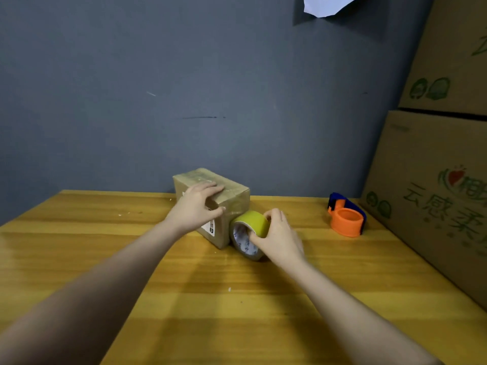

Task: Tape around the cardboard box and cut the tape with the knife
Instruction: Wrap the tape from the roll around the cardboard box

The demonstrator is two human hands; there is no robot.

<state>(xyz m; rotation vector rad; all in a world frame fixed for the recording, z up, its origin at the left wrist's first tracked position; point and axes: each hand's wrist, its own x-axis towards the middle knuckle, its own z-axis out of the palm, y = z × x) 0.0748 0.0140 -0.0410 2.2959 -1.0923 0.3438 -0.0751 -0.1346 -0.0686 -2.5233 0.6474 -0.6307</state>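
A small brown cardboard box (234, 198) with a white label on its near side sits at the far middle of the wooden table (105, 254). My left hand (196, 206) grips its top near corner, fingers on the lid and thumb on the side. A yellow-green roll of tape (253, 222) stands on edge against the box's right side. My right hand (279, 235) holds that roll, thumb in the core and fingers over the outer rim. No knife is visible apart from the orange cutter.
An orange and blue tape cutter (346, 216) rests at the far right of the table. Large printed cardboard cartons (434, 180) are stacked along the right edge. A grey wall (210, 88) stands right behind the table.
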